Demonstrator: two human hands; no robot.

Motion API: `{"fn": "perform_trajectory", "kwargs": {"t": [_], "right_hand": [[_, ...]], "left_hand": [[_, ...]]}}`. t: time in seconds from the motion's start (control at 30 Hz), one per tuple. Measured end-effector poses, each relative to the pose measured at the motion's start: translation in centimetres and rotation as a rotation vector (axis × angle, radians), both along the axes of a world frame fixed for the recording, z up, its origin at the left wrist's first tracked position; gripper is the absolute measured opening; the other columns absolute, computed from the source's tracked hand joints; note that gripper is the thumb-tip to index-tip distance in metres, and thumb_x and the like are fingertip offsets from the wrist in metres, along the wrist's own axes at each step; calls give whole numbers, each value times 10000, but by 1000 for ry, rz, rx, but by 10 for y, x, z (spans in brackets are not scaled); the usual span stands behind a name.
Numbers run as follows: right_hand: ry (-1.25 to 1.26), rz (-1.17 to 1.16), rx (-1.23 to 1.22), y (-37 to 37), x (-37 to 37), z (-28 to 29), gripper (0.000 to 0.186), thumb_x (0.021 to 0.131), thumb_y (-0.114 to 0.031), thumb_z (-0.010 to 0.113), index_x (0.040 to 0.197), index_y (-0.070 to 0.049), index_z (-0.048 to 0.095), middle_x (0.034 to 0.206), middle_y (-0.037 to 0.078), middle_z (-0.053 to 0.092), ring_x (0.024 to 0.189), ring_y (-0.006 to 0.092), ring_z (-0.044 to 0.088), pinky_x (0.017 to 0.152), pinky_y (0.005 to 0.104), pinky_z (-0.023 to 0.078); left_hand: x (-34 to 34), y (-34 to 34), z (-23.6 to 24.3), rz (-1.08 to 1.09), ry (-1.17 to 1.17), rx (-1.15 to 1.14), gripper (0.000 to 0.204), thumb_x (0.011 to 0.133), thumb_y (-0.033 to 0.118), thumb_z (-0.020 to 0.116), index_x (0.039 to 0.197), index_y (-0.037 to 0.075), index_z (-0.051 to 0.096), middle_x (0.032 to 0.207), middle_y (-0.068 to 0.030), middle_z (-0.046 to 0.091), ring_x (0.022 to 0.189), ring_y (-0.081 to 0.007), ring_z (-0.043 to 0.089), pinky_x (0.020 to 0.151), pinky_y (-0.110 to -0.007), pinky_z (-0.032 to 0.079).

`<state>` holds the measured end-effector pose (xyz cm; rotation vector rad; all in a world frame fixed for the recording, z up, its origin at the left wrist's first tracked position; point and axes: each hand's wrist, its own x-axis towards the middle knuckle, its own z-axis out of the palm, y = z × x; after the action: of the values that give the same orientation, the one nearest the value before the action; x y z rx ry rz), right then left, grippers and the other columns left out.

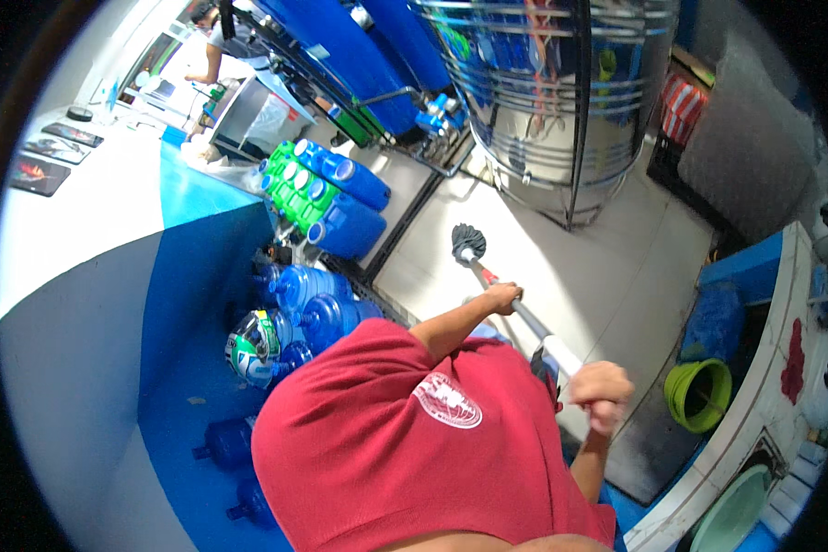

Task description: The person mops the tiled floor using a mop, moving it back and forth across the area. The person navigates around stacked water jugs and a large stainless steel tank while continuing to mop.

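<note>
A mop with a dark grey string head (469, 243) rests on the pale tiled floor (543, 267). Its grey and white handle (532, 321) slants from the head back toward my body, with a red part low on the shaft. Partway down, my left hand (503, 298) is wrapped round the handle. My right hand (602, 396), slightly blurred, is closed round the upper end, near my chest. The mop head lies between blue and green jugs (348, 225) on the left and a large shiny steel tank (561, 101) ahead.
Clear blue water bottles (327, 315) and a helmet (251, 348) stand at my left. A yellow-green bucket (697, 396) is by the tiled counter (754, 437) at right. Tall blue cylinders (350, 55) stand at the back; another person (219, 46) works far left.
</note>
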<state>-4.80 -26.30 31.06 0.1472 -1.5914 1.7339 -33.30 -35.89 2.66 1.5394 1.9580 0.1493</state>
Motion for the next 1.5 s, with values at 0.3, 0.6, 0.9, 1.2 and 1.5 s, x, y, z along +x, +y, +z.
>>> {"fn": "perform_trajectory", "kwargs": {"t": [0.3,0.6,0.9,1.2,1.5], "right_hand": [[-330,280,76,-17,-131,47,281,598,-1,383,690,7,649,464,35,445,390,112,385,412,264,333],[-159,658,583,-65,-272,154,220,661,-14,509,826,-13,655,589,117,586,497,250,577,519,346,458],[-4,603,442,-148,-447,149,380,825,-71,660,559,-46,390,498,90,377,403,252,403,418,362,319],[-21,826,487,-177,-491,114,376,783,-54,664,518,-65,398,472,76,388,394,266,424,401,370,309],[-125,752,599,-213,-482,75,327,793,-85,655,537,-62,454,469,71,408,430,254,457,435,365,336]], "left_hand": [[-76,-43,87,410,-8,411,272,788,274,674,938,57,609,961,-179,619,911,-363,611,810,-436,492],[-97,-74,210,265,-341,1139,384,850,208,635,587,21,427,531,-159,419,460,-308,427,475,-404,344],[-223,-110,159,598,-308,1179,365,849,160,622,588,18,411,531,-160,391,460,-291,383,467,-395,333],[-262,-119,124,739,-335,1218,350,848,112,609,588,15,394,531,-162,364,461,-273,339,459,-386,322],[-278,-127,105,753,-334,1202,341,846,63,595,588,12,378,531,-164,337,461,-255,295,451,-377,310]]}}
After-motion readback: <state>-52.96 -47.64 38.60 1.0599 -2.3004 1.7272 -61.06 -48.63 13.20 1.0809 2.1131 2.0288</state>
